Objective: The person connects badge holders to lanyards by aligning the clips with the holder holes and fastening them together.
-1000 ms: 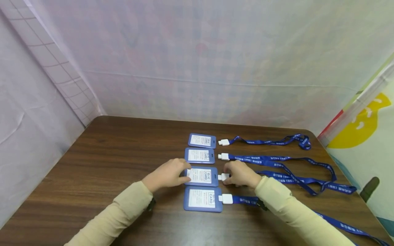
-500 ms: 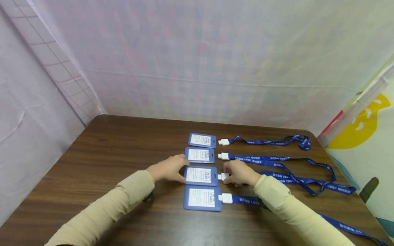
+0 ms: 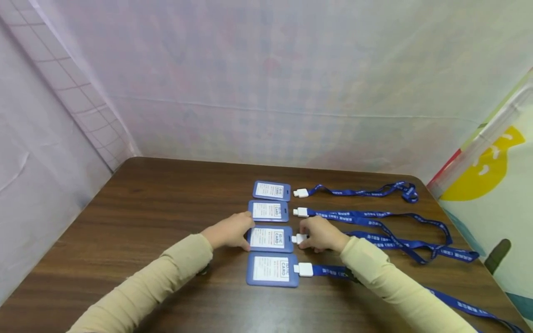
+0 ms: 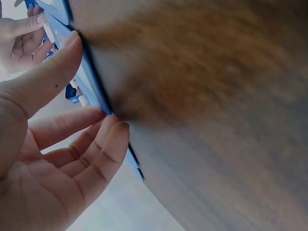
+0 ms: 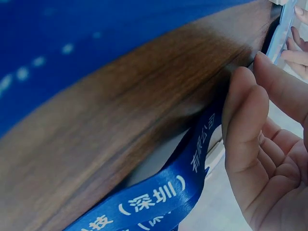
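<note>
I've eased my left hand [image 3: 230, 230], fingers apart, to the card [image 3: 270, 238]'s end, right hand [image 3: 325, 234] pinching the clip [image 3: 298, 238], both seemingly aligned.

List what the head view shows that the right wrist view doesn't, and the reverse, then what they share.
Head view only: all four card holders in a column, both pale sleeves, and the yellow shape on the cloth at the right.

Right wrist view only: the palm side of the right-hand grip, with its fingers curled, and the blue lanyard print large and close.

Both: the right-hand grip, the left-hand grip (partly cut off in the wrist view), blue lanyard, and the brown wooden table.
</note>
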Available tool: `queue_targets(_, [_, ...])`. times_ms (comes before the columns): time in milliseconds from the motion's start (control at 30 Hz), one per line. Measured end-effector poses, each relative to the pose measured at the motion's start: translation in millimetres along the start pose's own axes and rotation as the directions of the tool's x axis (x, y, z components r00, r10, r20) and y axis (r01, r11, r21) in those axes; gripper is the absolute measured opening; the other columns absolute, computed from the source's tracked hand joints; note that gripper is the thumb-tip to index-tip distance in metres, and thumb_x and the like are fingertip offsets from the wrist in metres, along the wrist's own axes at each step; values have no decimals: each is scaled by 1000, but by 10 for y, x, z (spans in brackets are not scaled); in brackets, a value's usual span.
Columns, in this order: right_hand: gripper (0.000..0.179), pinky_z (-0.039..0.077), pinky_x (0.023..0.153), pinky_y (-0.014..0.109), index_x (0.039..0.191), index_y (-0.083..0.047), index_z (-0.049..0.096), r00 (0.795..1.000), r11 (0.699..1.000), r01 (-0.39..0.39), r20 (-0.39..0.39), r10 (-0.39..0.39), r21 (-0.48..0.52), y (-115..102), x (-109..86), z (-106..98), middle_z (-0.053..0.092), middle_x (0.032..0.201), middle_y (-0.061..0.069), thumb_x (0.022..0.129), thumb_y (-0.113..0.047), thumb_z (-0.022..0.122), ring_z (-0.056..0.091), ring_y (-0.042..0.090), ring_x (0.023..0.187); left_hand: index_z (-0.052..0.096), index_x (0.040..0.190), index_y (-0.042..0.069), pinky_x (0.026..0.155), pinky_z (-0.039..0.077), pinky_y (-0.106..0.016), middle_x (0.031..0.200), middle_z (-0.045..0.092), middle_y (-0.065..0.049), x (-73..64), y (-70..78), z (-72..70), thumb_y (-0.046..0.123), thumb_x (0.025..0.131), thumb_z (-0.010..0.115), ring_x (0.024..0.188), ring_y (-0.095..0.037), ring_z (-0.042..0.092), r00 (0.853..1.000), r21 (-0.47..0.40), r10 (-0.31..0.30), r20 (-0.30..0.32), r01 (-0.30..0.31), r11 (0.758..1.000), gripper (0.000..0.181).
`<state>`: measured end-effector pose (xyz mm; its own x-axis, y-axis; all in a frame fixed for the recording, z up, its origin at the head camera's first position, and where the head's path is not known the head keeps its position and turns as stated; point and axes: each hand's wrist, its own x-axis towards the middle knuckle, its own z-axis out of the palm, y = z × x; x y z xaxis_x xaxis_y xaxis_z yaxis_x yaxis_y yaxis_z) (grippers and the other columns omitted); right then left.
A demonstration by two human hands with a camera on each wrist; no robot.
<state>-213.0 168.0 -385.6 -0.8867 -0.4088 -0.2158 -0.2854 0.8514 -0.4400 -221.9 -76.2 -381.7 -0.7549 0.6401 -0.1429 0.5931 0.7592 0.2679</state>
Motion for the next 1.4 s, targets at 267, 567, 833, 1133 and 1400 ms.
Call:
queue_targets(267, [21, 45, 39, 23, 78, -9, 58, 1000, 1000, -10, 11, 10, -21, -14, 22, 1, 56, 75, 4, 70, -13, 78, 52, 12, 41, 61, 75, 2, 69, 47, -32, 82, 51, -5, 7, 12, 16, 21, 61, 84, 73, -17, 51, 1000, 8, 7, -17, -7, 1000, 32])
queue_targets(567, [22, 45, 40, 24, 78, -9, 57, 1000, 1000, 11, 28, -11, -3, 2, 52, -2, 56, 75, 3, 71, -12, 77, 52, 12, 42, 59, 66, 4, 66, 46, -30, 78, 49, -4, 22, 10, 12, 19, 59, 85, 70, -16, 50, 999, 35, 43, -22, -43, 998, 30])
queue_targets(833, [22, 45, 39, 23, 77, -9, 57, 997, 997, 74, 29, -74, 9, 17, 77, -1, 54, 69, 1, 71, -12, 77, 52, 10, 40, 59, 63, 4, 66, 47, -32, 75, 49, -5, 35, 32, 10, 19, 56, 86, 68, -18, 51, 997, 71, 66, -35, -63, 996, 31])
queue_targets(1133, [24, 45, 39, 23, 74, -10, 55, 997, 998, 64, 39, -63, -12, -3, 97, -7, 54, 70, 1, 69, -11, 78, 51, 10, 39, 58, 66, 3, 70, 47, -32, 79, 52, -7, 41, 58, 6, 19, 57, 85, 71, -18, 52, 999, 57, 45, -26, -44, 997, 32])
queue_targets(1400, [24, 45, 39, 23, 75, -10, 55, 998, 999, 53, 35, -53, -7, -2, 104, 4, 55, 73, 3, 69, -11, 78, 52, 11, 40, 60, 67, 3, 68, 47, -31, 77, 49, -5, 19, 40, 13, 19, 57, 85, 69, -17, 50, 998, 40, 48, -36, -46, 998, 31])
